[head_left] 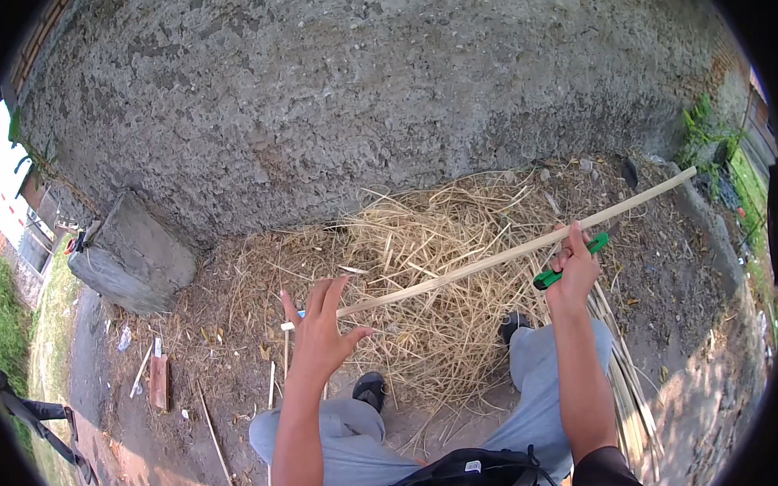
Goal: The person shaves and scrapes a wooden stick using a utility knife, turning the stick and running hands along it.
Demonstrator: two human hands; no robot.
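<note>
- Tag (472, 466), small, white and rectangular, sits on the black fabric bag (443, 482) at the person's lap; any writing on it is too small to read.
- One long, pale, straight wooden-looking strip (460, 273) slants across the view, its far end up to the right, its near end low at the left hand.
- Right hand (574, 274) is closed, gripping the strip and also one green cutter with black parts (596, 243) — both in the same grasp.
- Left hand (321, 333) is open, fingers spread, over the strip near its left end; whether it touches, I cannot tell.
- A short white tip (288, 326) shows just past the left fingers, with a bit of blue beside it.
- Below the strip lies one broad heap of straw-coloured shavings (432, 241), too many to count, spreading from the foot of the rough grey wall (340, 106) to between two dark shoes (370, 390).
- The strip's right end reaches well past the right hand and the heap — open air around that tip.
- Beside the right leg lie several long pale strips (628, 389), overlapping, so no sure count.
- To the left: one grey block (138, 258) against the wall, one reddish-brown board (159, 382) on the ground.
- One other person (47, 412), in dark clothing, shows at the left edge.
</note>
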